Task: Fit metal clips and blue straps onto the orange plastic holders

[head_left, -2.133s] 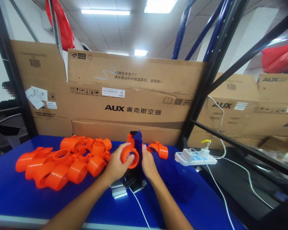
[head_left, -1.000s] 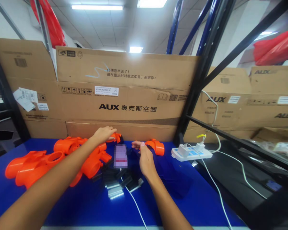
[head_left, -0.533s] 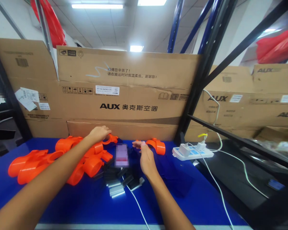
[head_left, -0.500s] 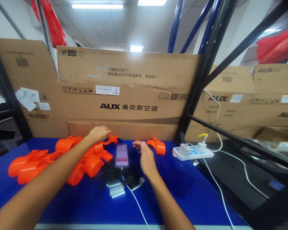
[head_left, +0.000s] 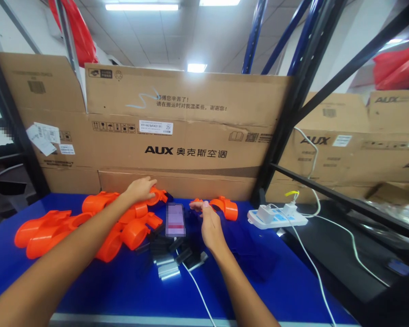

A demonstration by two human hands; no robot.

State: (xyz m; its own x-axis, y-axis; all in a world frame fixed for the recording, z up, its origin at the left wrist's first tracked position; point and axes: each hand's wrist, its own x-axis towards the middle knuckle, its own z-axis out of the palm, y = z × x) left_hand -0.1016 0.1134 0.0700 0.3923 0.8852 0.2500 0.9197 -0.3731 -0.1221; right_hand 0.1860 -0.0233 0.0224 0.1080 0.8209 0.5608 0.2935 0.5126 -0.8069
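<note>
My left hand [head_left: 140, 190] reaches to the back of the blue table, its fingers curled at the upper rim of an orange plastic ring clamp [head_left: 157, 196]. Part of that clamp is hidden by the hand. My right hand [head_left: 210, 225] is held with its fingers stretched leftward and nothing visible in them, in front of another orange clamp [head_left: 229, 209]. Between the hands stands a phone [head_left: 175, 220] with a lit screen. More orange clamps [head_left: 133, 235] lie piled under and beside my left forearm. Black and silver strips [head_left: 168, 268] lie in front of the phone.
A large cardboard box [head_left: 187, 170] walls off the table's back. At right are a white power strip [head_left: 276, 217] with plugs and a black rack post [head_left: 286, 122]. A white cable [head_left: 199, 290] runs over the blue table [head_left: 122, 295] to the front edge.
The view has shifted slightly. My left hand has drawn a little left relative to the ring clamp. My right hand stays nearly in place.
</note>
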